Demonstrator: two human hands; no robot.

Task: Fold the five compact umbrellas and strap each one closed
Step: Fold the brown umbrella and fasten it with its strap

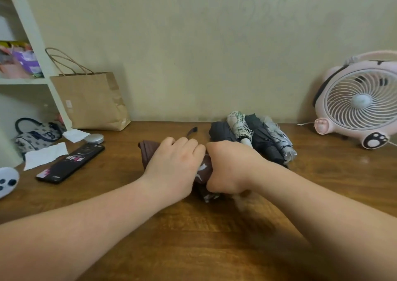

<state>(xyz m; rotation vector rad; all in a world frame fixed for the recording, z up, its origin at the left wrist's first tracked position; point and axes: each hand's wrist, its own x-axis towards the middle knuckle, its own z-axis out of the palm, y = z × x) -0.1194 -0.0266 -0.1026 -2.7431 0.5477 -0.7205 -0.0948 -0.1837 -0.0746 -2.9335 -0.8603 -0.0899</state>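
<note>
A brown compact umbrella [148, 154] with a white print lies on the wooden table [214, 227] at the centre. My left hand [174, 164] covers its far half, fingers curled over the cloth. My right hand [229, 167] grips its near half in a fist. A dark strap [191, 131] sticks up behind my left hand. Right behind my right hand lie several folded umbrellas side by side: a dark grey one [221, 131], a white floral one [238, 126], a black one [263, 140] and a grey patterned one [277, 137].
A brown paper bag [92, 100] stands at the back left by a white shelf [32, 33]. A phone [71, 163], tissues [46, 155], a round silver case [93, 139] and a patterned bag [36, 138] lie at left. A pink fan [356, 100] stands at right.
</note>
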